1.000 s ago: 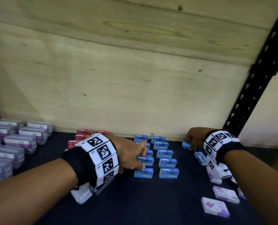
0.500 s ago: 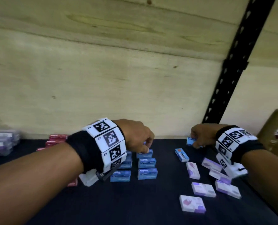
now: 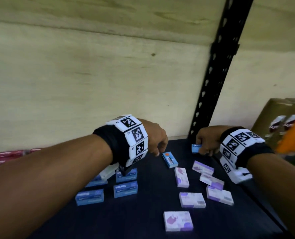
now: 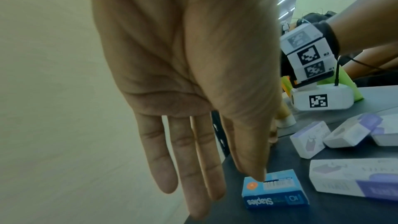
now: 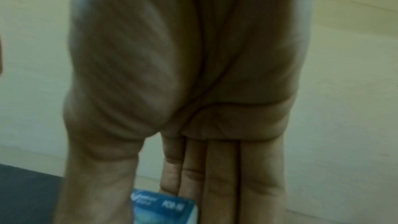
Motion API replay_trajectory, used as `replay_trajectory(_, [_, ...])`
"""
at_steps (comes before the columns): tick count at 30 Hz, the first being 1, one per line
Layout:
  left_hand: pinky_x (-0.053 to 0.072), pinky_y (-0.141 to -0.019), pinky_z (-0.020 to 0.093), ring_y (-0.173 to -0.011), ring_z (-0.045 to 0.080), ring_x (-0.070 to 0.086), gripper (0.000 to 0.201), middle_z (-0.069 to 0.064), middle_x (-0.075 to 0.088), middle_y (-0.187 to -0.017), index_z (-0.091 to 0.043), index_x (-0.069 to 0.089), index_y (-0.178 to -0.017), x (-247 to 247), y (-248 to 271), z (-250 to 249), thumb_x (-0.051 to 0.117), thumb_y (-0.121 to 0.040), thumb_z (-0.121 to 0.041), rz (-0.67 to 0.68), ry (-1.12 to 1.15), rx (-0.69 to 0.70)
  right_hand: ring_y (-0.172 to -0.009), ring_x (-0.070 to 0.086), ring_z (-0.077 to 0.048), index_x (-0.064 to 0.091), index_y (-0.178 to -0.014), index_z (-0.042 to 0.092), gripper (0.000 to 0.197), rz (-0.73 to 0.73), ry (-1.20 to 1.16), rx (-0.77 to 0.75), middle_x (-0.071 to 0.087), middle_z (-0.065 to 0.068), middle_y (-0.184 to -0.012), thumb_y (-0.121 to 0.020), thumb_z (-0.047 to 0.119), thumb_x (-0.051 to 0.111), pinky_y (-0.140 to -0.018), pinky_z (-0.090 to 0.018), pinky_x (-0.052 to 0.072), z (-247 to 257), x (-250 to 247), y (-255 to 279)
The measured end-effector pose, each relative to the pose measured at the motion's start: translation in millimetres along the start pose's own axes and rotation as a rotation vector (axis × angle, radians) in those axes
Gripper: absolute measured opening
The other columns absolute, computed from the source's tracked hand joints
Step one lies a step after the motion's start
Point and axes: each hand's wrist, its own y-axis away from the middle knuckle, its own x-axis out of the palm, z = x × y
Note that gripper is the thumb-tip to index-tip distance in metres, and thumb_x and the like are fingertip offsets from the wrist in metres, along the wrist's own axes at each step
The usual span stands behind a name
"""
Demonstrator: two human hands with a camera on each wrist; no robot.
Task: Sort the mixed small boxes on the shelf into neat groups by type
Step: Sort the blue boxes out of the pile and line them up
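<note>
dark shelf [image 3: 143,221], plywood back wall [image 3: 91,75]

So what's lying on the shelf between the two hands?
A single blue staples box with an orange dot lies flat there, seen in the head view; the left hand hovers close beside it.

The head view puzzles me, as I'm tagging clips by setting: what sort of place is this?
Probably a stockroom or shop storage rack: a dark shelf with a plywood back, a black perforated metal upright, and many small retail boxes, such as blue staples boxes and white-purple boxes.
</note>
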Motion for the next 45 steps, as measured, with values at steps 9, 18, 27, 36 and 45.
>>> replay_trajectory(9, [0.035, -0.060, 0.023, -0.089, 0.011, 0.047, 0.042, -0.003, 0.054, -0.104, -0.022, 0.055, -0.131, 3.0, -43.2, -8.3, 0.067, -0.090, -0.022, 0.080, -0.048, 0.054, -0.059, 0.069, -0.015, 0.068, -0.102, 0.003, 0.023, 0.114, -0.054, 0.014, 0.069, 0.003, -0.054, -0.082, 0.003, 0.078, -0.053, -0.024, 0.057, -3.2, -5.8, -9.1])
replay_trajectory(18, [0.032, -0.052, 0.018, -0.075, 0.010, 0.047, 0.049, -0.006, 0.052, -0.088, -0.021, 0.056, -0.125, 4.9, -62.5, -6.2, 0.077, -0.081, -0.021, 0.103, -0.049, 0.108, -0.053, 0.069, -0.012, 0.072, -0.097, 0.007, 0.018, 0.136, -0.081, 0.020, 0.073, -0.004, -0.065, -0.081, 0.005, 0.080, -0.061, -0.029, 0.059, -6.3, -7.2, -13.4])
replay_trajectory(27, [0.037, -0.055, 0.021, -0.065, 0.006, 0.046, 0.033, -0.009, 0.052, -0.079, -0.015, 0.064, -0.111, 15.0, -63.9, -5.9, 0.074, -0.084, -0.031, 0.021, -0.029, 0.102, -0.055, 0.067, -0.014, 0.073, -0.106, 0.002, 0.028, 0.101, -0.027, 0.049, 0.073, -0.005, -0.073, -0.081, 0.010, 0.081, -0.073, -0.035, 0.060, 1.4, -4.7, -6.5])
replay_trajectory(36, [0.032, -0.051, 0.021, -0.061, 0.008, 0.043, 0.030, -0.004, 0.053, -0.076, -0.008, 0.067, -0.112, 12.3, -47.5, -6.7, 0.049, -0.100, -0.029, -0.005, -0.098, 0.105, -0.072, 0.069, -0.017, 0.069, -0.113, 0.003, 0.030, 0.078, -0.004, 0.043, 0.073, -0.001, -0.076, -0.086, 0.010, 0.076, -0.065, -0.028, 0.059, 4.7, -2.0, 1.9])
replay_trajectory(45, [0.044, -0.074, 0.026, -0.077, 0.010, 0.054, 0.027, -0.006, 0.063, -0.090, -0.016, 0.066, -0.119, 2.3, -18.1, 10.2, 0.052, -0.099, -0.028, -0.018, -0.007, 0.039, -0.078, 0.073, -0.022, 0.068, -0.110, 0.006, 0.026, 0.027, 0.006, 0.021, 0.070, -0.001, -0.072, -0.086, 0.012, 0.075, -0.055, -0.024, 0.055, 12.5, -2.3, 10.3])
